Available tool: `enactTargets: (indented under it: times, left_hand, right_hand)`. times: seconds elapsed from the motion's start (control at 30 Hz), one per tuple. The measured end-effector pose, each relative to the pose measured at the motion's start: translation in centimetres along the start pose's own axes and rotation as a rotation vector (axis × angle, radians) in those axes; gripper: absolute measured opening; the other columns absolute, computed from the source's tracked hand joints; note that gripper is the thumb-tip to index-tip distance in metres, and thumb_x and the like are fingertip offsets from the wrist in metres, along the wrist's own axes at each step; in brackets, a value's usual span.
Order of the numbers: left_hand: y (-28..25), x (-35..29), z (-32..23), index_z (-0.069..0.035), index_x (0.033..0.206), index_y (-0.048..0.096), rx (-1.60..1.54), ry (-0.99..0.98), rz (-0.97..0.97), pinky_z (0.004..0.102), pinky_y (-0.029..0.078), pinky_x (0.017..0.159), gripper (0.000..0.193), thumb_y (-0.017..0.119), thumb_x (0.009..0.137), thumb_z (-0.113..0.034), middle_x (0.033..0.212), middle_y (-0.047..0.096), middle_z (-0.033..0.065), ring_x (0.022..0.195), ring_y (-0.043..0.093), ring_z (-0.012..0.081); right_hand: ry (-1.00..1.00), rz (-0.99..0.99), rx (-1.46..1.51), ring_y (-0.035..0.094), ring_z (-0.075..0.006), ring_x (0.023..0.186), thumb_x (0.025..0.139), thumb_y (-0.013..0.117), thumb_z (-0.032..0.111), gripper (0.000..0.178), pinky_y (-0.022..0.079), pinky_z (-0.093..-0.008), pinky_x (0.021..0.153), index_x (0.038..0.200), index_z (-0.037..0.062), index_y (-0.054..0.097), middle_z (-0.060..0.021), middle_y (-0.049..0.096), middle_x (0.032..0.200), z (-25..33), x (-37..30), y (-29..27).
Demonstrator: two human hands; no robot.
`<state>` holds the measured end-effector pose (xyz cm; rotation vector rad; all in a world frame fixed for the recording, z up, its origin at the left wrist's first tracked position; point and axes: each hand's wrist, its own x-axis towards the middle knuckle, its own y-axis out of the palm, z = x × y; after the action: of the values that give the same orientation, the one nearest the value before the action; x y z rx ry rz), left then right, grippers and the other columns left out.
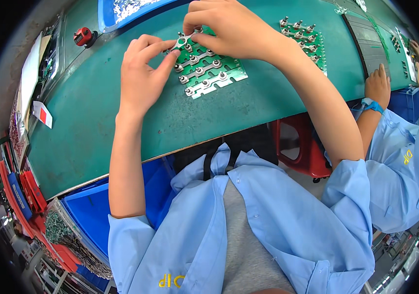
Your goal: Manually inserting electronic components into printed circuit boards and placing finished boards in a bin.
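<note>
A green circuit board point(214, 78) lies in front of me on the table. Across it run rows of silver metal strips point(198, 71) with dark-tipped round posts standing up through them. At the board's far end, my left hand point(143, 71) pinches the left end of a small silver metal strip point(182, 41) between thumb and index finger. My right hand point(231, 30) reaches over from the right, its thumb and fingers closed on the same strip's other end. The fingers partly hide that far row of posts.
A second board point(310, 41) with similar posts lies to the right. At the far edge sits a blue tray point(136, 20) of small white-silver parts. A red-and-black round tool point(84, 37) is at the far left. Near the right edge, a co-worker's hand point(379, 88) rests by a dark panel point(366, 41).
</note>
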<state>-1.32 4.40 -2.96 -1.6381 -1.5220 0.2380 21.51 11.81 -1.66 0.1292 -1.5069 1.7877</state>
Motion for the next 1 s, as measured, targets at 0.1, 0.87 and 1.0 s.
enactTargets:
  times: [0.1,0.87,1.0]
  left_hand:
    - [-0.5,0.1,0.3,-0.007,0.104,0.082,-0.048,-0.057,0.048,0.0278,0.046,0.074,0.015,0.078,0.092,-0.014,0.097,0.067,0.0012,0.089,0.058,0.0151]
    - [0.0,-1.6,1.5,-0.002,0.104,0.079,-0.356,-0.18,0.004,0.0243,0.046,0.075,0.015,0.074,0.095,-0.013,0.099,0.074,0.0028,0.085,0.058,0.0132]
    - [-0.3,-1.5,1.2,-0.003,0.104,0.079,-0.384,-0.241,0.01,0.0243,0.046,0.075,0.015,0.075,0.095,-0.013,0.099,0.073,0.0026,0.085,0.058,0.0132]
  right_hand:
    - [0.011,0.022,0.023,0.057,-0.0256,0.084,0.088,0.067,0.013,0.009,0.045,-0.0364,0.085,0.089,0.0073,0.074,-0.0074,0.065,0.087,0.5,0.0,0.3]
    - [0.08,0.137,0.044,0.053,-0.0231,0.085,0.086,0.066,0.011,0.011,0.035,-0.0433,0.097,0.077,0.0098,0.073,-0.0046,0.062,0.086,1.0,-0.1,0.0]
    - [0.087,0.146,0.043,0.052,-0.0228,0.085,0.086,0.066,0.011,0.012,0.034,-0.0441,0.099,0.075,0.0101,0.072,-0.0043,0.062,0.086,0.9,0.0,0.1]
